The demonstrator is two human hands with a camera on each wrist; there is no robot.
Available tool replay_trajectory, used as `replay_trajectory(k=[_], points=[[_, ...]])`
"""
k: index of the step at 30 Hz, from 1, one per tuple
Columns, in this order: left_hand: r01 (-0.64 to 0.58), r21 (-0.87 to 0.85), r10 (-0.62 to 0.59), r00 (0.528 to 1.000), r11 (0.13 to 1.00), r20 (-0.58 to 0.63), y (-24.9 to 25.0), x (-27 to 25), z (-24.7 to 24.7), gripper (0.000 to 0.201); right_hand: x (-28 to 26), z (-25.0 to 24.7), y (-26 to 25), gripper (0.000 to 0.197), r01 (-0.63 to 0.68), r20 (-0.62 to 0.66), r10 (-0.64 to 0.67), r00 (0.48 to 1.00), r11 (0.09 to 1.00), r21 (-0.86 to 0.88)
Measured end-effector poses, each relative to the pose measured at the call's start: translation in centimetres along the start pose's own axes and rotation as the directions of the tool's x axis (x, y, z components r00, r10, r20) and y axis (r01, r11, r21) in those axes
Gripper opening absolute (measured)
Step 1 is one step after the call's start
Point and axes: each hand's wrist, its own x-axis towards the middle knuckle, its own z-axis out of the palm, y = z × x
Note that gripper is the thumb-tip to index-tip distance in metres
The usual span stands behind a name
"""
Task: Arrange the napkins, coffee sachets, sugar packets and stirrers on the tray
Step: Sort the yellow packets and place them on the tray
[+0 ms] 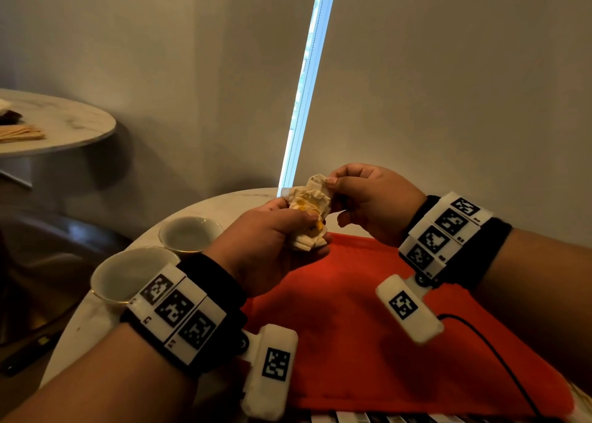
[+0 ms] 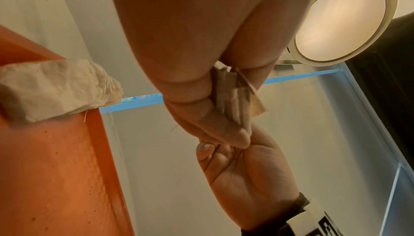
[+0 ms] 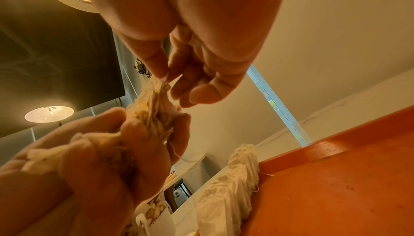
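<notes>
L grip (image 1: 269, 243) fisted round sachet bunch (image 1: 309, 217) – R grip (image 1: 368, 198) pinching its top, over orange tray (image 1: 368, 326)

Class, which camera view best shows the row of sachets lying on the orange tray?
The right wrist view: the sachets line up along the tray edge, several visible. The left wrist view shows only one end of the row. In the head view the hands hide it.

You have a crumpled cream bunch of sachets (image 1: 309, 217) held above the orange tray (image 1: 368, 294), with another cream stack (image 3: 233, 183) lying at its edge.
</notes>
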Motion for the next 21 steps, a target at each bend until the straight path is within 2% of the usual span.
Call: replay_trajectory(k=[8, 11, 15, 21], points=[[0.004, 0.013, -0.004, 1.0, 1.0, 0.006, -0.16, 0.01, -0.35, 0.036, -0.19, 0.55, 0.17, 0.012, -0.019, 0.022, 0.019, 1.0, 1.0, 0.004], [0.006, 0.019, -0.006, 1.0, 1.0, -0.011, -0.13, 0.1, -0.44, 0.035, -0.11, 0.49, 0.19, 0.013, -0.002, -0.008, 0.002, 1.0, 1.0, 0.001], [0.015, 0.026, -0.014, 0.999, 1.0, -0.042, -0.24, 0.29, -0.55, 0.035, 0.27, 0.25, 0.23, 0.014, -0.015, -0.056, 0.019, 0.998, 0.997, 0.081], [0.025, 0.029, -0.023, 0.998, 0.999, -0.062, -0.29, 0.52, -0.7, 0.039, 0.2, 0.34, 0.56, 0.012, -0.03, -0.043, 0.033, 0.999, 0.996, 0.087]])
